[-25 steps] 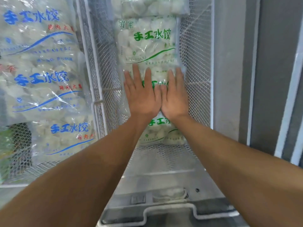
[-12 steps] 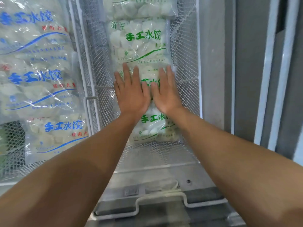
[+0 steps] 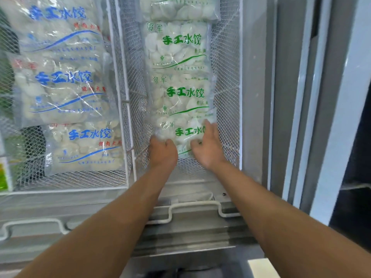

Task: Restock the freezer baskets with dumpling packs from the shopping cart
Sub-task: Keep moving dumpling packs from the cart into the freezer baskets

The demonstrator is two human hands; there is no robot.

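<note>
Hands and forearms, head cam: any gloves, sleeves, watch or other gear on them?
None visible. The left hand and the right hand are bare, with no gloves, rings or tape to be seen. Both forearms are bare from the wrists to the frame edge: no sleeve cuff, watch, band or marking shows. Anything worn above that is out of view.

Mesh basket (image 3: 226, 81) filled by dumpling packs (image 3: 180, 57), bare mesh beside them
</note>
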